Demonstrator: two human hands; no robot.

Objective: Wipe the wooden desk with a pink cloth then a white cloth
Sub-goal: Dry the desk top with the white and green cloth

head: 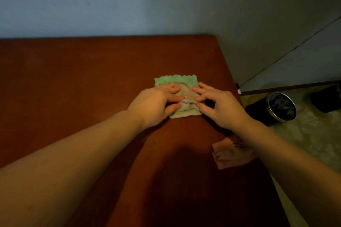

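Both your hands meet on the white cloth (178,79), which lies folded near-square on the worktop (73,83) with its green edge toward the wall (129,5). Your left hand (156,103) presses with flat fingers, and your right hand (223,108) pinches a fold. The pink cloth (228,155) lies crumpled nearer you.
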